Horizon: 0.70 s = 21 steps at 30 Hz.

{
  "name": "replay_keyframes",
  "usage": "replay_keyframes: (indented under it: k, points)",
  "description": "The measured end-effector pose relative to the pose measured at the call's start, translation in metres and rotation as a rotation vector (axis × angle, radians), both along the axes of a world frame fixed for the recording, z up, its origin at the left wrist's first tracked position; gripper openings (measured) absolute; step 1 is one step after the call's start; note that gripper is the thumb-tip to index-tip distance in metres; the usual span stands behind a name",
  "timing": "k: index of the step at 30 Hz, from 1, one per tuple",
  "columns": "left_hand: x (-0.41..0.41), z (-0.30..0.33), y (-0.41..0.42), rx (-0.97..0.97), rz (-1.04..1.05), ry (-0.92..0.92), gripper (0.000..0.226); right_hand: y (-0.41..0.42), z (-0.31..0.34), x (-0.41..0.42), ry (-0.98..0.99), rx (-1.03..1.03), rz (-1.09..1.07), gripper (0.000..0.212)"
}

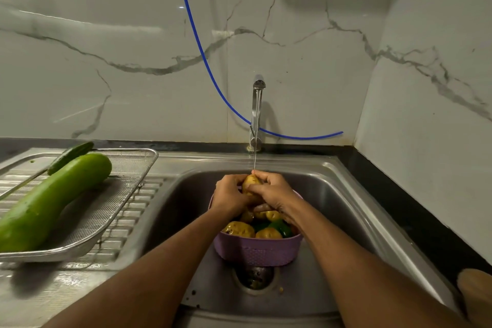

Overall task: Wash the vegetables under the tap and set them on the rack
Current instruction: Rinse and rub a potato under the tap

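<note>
A thin stream of water falls from the steel tap (257,104) onto a yellow potato (251,181). My left hand (229,196) and my right hand (271,192) both grip this potato above a purple basket (257,249) standing in the sink (330,200). The basket holds several more potatoes (239,229) and a green pepper (279,228). On the mesh rack (114,205) at the left lie a large green gourd (53,200) and a dark cucumber (70,157).
The rack rests on the ribbed steel draining board (87,261). A blue tube (197,42) hangs down the marble wall behind the tap. The sink drain (255,275) lies under the basket. A brown object (476,293) sits on the dark counter at the right.
</note>
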<state>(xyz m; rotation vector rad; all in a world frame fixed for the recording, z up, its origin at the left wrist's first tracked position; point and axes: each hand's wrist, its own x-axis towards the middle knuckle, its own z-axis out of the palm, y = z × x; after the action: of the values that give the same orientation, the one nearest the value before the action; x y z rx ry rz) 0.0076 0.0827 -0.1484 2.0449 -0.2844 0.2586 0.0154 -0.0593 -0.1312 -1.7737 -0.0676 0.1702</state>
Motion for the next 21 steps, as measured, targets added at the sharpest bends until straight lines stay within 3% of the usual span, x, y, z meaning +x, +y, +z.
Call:
replay_keyframes:
  k: [5, 8, 11, 14, 17, 21]
  points:
    - [0.005, 0.000, -0.001, -0.060, 0.001, 0.035, 0.026, 0.013, -0.011, 0.005, -0.259, -0.217, -0.210, 0.050]
    - [0.005, -0.001, -0.002, -0.103, -0.032, 0.048, 0.033, 0.015, -0.011, 0.004, -0.256, -0.125, -0.354, 0.041]
    - [0.007, -0.002, -0.006, -0.090, -0.051, 0.051, 0.047, 0.011, -0.006, 0.006, -0.126, 0.001, -0.444, 0.039]
    - [0.008, 0.001, -0.005, -0.111, -0.055, 0.055, 0.051, 0.003, 0.000, 0.006, 0.024, 0.133, -0.339, 0.034]
    - [0.009, 0.001, 0.001, -0.177, -0.103, 0.088, 0.041, -0.006, 0.007, 0.004, 0.101, 0.238, -0.193, 0.012]
    - [0.008, 0.002, 0.002, -0.246, -0.141, 0.150, 0.027, -0.010, 0.008, 0.002, 0.177, 0.321, -0.133, 0.026]
